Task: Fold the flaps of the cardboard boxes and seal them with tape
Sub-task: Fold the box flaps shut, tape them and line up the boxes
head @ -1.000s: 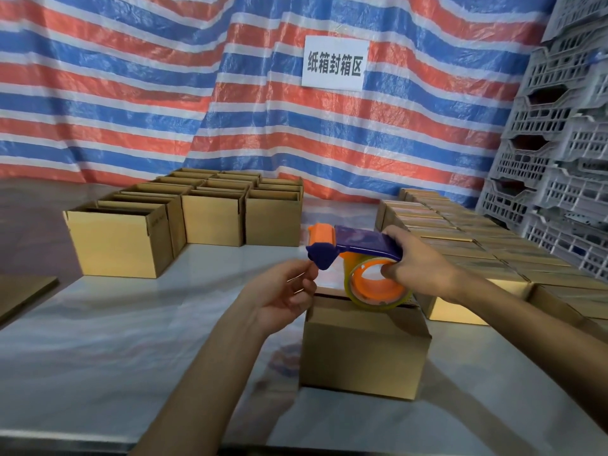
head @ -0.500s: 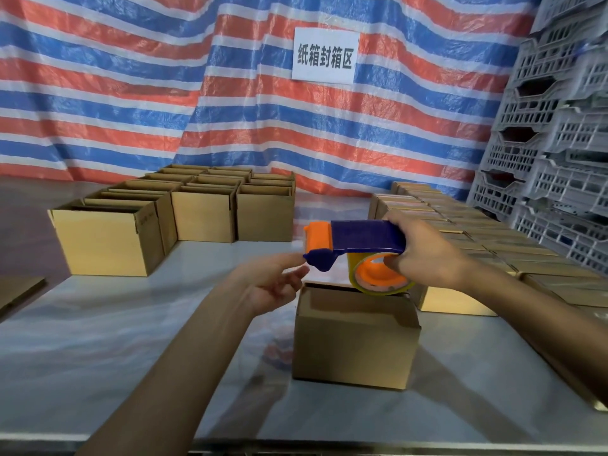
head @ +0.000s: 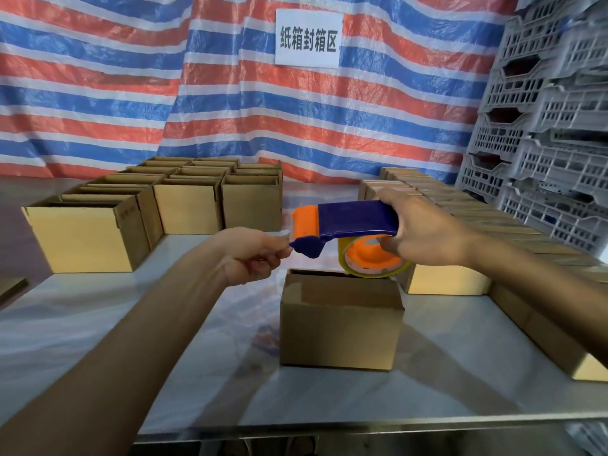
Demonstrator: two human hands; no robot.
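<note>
A small cardboard box (head: 340, 327) stands in the middle of the steel table (head: 98, 324), its top flaps folded down. Just above its far edge my right hand (head: 424, 235) grips a blue and orange tape dispenser (head: 348, 222) holding a roll of clear tape (head: 371, 261). My left hand (head: 260, 253) is at the dispenser's orange front end, fingers curled and pinching the loose end of the tape there.
Several open-topped cardboard boxes (head: 184, 199) stand in rows at the back left. Rows of closed boxes (head: 460, 218) fill the right side of the table. White plastic crates (head: 552, 126) are stacked at the far right. A striped tarp with a sign (head: 307, 37) hangs behind.
My left hand has moved up to the dispenser's front end and closed its fingers on the tape end. The dispenser has risen slightly above the box.
</note>
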